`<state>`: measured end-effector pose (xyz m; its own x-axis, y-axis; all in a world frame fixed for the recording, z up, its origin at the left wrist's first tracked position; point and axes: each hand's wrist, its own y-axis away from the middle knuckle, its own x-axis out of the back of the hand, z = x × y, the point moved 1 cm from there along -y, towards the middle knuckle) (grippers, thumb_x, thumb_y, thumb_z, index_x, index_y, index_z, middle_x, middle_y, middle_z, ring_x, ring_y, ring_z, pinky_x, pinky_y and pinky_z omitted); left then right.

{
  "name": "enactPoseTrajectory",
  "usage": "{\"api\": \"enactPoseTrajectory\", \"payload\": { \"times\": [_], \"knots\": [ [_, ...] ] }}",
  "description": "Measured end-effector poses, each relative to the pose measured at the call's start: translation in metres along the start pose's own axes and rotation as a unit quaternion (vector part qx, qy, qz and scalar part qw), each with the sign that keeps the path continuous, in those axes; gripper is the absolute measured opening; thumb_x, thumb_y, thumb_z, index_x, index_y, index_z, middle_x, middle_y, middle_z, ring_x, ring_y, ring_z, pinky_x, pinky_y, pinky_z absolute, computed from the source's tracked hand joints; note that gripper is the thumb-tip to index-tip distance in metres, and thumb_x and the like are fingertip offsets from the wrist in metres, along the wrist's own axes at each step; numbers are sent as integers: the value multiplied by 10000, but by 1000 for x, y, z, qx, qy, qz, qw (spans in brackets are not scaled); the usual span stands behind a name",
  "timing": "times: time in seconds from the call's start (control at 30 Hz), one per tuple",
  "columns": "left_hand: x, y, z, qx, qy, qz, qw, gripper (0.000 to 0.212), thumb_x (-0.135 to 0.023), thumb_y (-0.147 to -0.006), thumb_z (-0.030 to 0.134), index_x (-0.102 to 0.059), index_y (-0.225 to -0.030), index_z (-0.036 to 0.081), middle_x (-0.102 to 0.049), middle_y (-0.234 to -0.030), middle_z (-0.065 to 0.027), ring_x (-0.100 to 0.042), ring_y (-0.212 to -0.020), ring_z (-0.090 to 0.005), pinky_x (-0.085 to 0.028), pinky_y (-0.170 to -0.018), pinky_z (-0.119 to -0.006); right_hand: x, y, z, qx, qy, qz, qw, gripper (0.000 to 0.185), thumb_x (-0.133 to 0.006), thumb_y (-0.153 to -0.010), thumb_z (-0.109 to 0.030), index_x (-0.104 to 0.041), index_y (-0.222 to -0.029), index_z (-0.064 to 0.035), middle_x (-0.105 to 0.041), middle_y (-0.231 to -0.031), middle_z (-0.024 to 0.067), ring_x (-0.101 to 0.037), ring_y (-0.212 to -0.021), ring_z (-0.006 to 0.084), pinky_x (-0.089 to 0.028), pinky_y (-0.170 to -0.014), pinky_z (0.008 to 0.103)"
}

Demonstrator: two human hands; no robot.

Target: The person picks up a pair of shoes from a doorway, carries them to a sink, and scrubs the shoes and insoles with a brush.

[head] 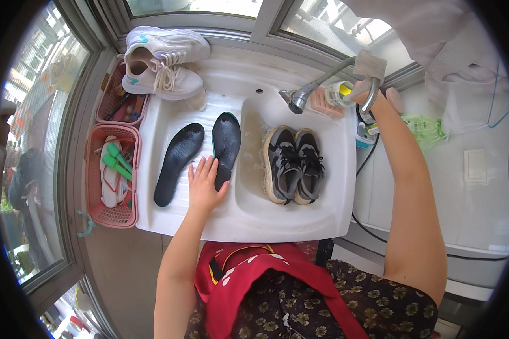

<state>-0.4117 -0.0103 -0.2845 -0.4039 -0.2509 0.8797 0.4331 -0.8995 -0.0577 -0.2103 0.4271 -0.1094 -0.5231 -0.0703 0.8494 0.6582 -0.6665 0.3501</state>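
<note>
My left hand [204,183] rests palm down on the ribbed drainboard, fingers spread, its edge touching the heel end of a wet black insole [227,140]. A second black insole [179,159] lies to the left of it. Two grey and black sneakers [295,167] sit side by side in the basin of the white sink [275,226], in cloudy, sudsy water. My right hand [359,94] reaches behind the curved faucet pipe to a whitish tub [336,94] with something yellow inside. The pipe partly hides its fingers, so its grip cannot be made out.
A pair of white sneakers [165,63] stands at the sink's back left. Pink baskets [92,178] with sandals and green-handled brushes line the left side. The metal faucet [299,99] overhangs the basin near a pink soap dish [324,104]. A black cable [367,159] runs along the right.
</note>
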Motion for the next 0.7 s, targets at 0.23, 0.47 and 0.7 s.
{"api": "enactPoseTrajectory", "payload": {
  "times": [0.23,0.47,0.7],
  "knots": [
    [0,1,4,9,-11,6,1000,640,-650,-746,350,-469,-1288,62,-436,-1355,-103,-343,-1298,-276,-177,-1088,-494,-33,-38,14,-19,-99,-44,994,217,-591,-808,-277,-606,-913,-88,-595,-709,39,-538,-633,184,-411,-581,285],
    [1,0,6,7,-9,4,1000,641,-649,-750,347,-463,-1297,73,-436,-1355,-103,-345,-1298,-276,-184,-1083,-493,-60,-45,37,-126,-360,-110,918,205,-566,-837,-304,-578,-861,-102,-545,-633,1,-474,-502,121,-360,-459,239],
    [-3,1,2,-9,-6,12,1000,641,-647,-748,356,-467,-1293,71,-442,-1350,-103,-349,-1294,-277,-185,-1082,-494,-49,-27,44,-242,-590,-233,734,214,-537,-870,-322,-533,-796,-121,-463,-558,-46,-382,-390,54,-287,-354,189]
  ]
}}
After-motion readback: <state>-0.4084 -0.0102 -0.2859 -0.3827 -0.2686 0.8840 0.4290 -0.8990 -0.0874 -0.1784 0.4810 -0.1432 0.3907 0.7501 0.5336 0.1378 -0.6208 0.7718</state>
